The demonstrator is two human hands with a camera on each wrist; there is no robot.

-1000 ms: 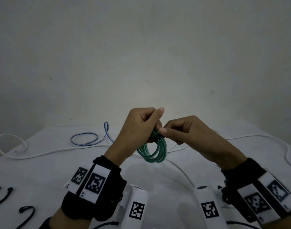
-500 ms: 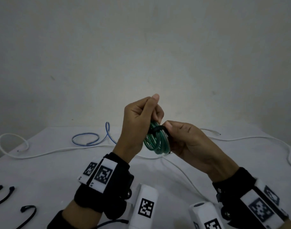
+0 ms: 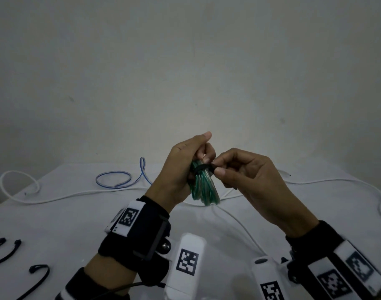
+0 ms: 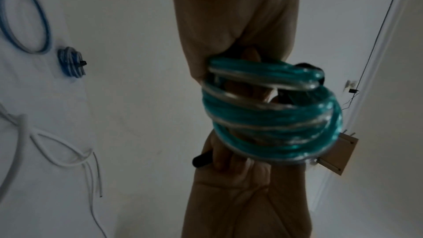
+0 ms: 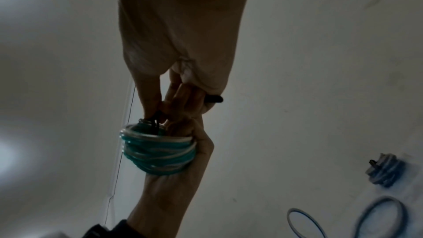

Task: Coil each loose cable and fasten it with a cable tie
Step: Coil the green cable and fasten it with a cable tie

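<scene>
Two hands meet above the desk (image 3: pixel 81 215), both on one coil. Right hand (image 3: pixel 245 176): thumb and forefinger tips pinch the black cable tie (image 3: pixel 203 168) where it wraps the top of the green cable coil (image 3: pixel 204 187); the remaining fingers (image 3: pixel 232 158) are curled loosely behind. In the right wrist view a black end of the tie (image 5: pixel 214 99) sticks out past the curled fingers. Left hand (image 3: pixel 183 169): fingers closed round the upper part of the coil, thumb lying up along the forefinger; coil hangs below the fist, clear of the desk. Left wrist view shows the green and clear-sheathed turns stacked unevenly (image 4: pixel 270 115).

Desk, clock-face from the held coil in the head view:
- 9 to 10 o'clock: loose blue cable (image 3: pixel 120 180), one loop, uncoiled.
- 9 o'clock outward to the far left edge: loose white cable (image 3: pixel 55 197), long run with a loop at its end.
- 3 o'clock: second run of white cable (image 3: pixel 336 181), curving off at the right edge.
- 8 o'clock, near left corner: three spare black cable ties (image 3: pixel 35 278), bent in open hooks, apart from each other.

Wrist views also show a blue cable coil (image 4: pixel 71 63) already bound with a black tie, lying beside the loose blue loop.
</scene>
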